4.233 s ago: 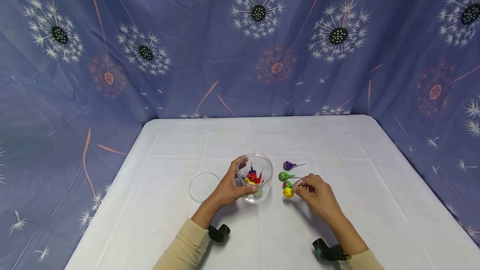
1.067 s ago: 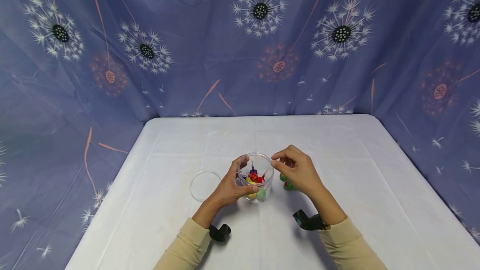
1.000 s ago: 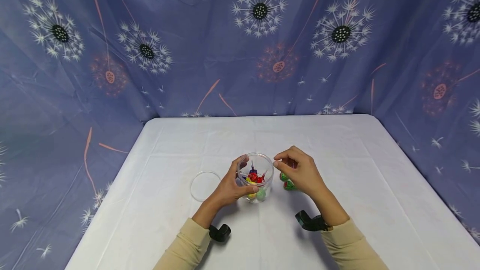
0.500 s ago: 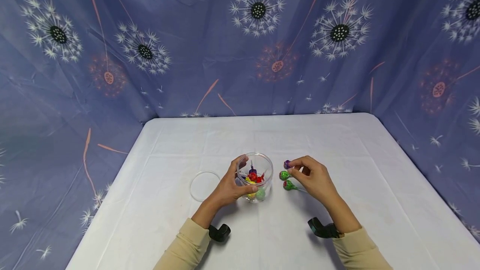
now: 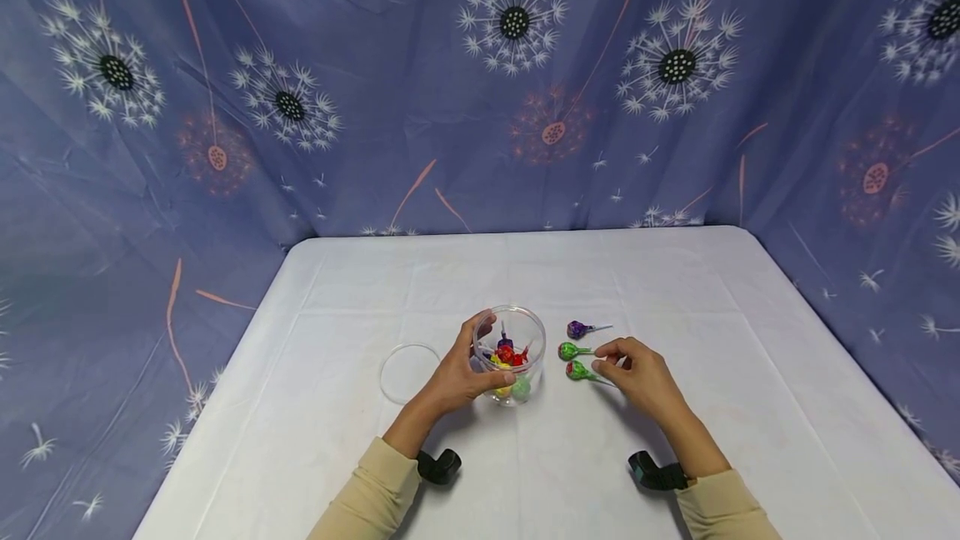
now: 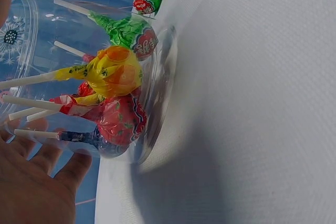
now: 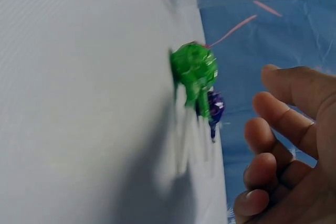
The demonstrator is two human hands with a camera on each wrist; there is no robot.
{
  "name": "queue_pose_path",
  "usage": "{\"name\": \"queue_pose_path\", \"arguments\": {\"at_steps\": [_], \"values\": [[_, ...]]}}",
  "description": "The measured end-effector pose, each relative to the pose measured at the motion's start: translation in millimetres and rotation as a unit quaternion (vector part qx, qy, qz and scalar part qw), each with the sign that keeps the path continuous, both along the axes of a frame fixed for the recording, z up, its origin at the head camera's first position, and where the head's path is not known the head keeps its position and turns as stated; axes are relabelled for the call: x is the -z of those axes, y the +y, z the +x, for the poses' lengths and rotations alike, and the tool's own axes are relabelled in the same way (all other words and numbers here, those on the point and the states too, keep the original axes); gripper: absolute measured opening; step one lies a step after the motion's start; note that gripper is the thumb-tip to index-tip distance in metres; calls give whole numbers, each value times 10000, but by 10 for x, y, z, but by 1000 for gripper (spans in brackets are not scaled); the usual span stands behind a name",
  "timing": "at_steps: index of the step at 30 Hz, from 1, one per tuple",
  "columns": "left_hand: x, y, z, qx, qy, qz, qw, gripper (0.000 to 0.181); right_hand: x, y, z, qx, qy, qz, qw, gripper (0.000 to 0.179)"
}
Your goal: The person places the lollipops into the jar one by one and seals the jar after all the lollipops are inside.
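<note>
My left hand (image 5: 452, 373) grips a clear plastic jar (image 5: 510, 394) from its left side, thumb across the front. Several wrapped lollipops lie inside, among them a yellow lollipop (image 6: 116, 72), a red lollipop (image 6: 122, 119) and a green lollipop (image 6: 126, 32), sticks toward the mouth. To the jar's right, a purple lollipop (image 5: 576, 329), a green lollipop (image 5: 568, 351) and a red-and-green lollipop (image 5: 576, 370) lie in a column, sticks pointing right. Over the sticks of the two nearer ones hovers my right hand (image 5: 641, 373), fingers loosely bent and holding nothing.
A clear round lid (image 5: 405, 375) lies flat left of the jar, partly behind the left hand. White cloth covers the table (image 5: 360, 290). A blue dandelion-print curtain (image 5: 420, 90) hangs behind and along both sides.
Earlier my right hand pinched a yellow lollipop; that hand is empty now. From beside the jar's rim it has moved right and nearer me, uncovering the lollipops. The left hand stays put.
</note>
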State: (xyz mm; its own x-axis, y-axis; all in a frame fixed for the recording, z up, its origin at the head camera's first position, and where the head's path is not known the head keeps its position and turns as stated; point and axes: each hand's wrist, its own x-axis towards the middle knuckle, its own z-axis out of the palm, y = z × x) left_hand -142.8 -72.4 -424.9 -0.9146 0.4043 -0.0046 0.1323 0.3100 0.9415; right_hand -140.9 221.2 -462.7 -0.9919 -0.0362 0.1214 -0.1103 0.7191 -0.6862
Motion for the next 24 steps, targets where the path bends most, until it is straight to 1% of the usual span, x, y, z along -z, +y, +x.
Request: {"name": "queue_pose_path", "arguments": {"at_steps": [6, 9, 14, 19, 24], "values": [[6, -5, 6, -3, -4, 18, 10000, 92, 109, 35, -10, 66, -465, 89, 9989, 15], [2, -8, 7, 1, -5, 26, 10000, 92, 163, 46, -10, 70, -578, 141, 9982, 14], [-9, -8, 6, 26, 12, 24, 10000, 91, 227, 65, -3, 49, -553, 244, 9982, 11], [-13, -6, 6, 33, 37, 20, 10000, 91, 235, 65, 14, -15, -439, 344, 9984, 9], [-10, -4, 7, 28, 46, -13, 10000, 91, 260, 60, 20, 6, -373, 529, 9979, 8]]}}
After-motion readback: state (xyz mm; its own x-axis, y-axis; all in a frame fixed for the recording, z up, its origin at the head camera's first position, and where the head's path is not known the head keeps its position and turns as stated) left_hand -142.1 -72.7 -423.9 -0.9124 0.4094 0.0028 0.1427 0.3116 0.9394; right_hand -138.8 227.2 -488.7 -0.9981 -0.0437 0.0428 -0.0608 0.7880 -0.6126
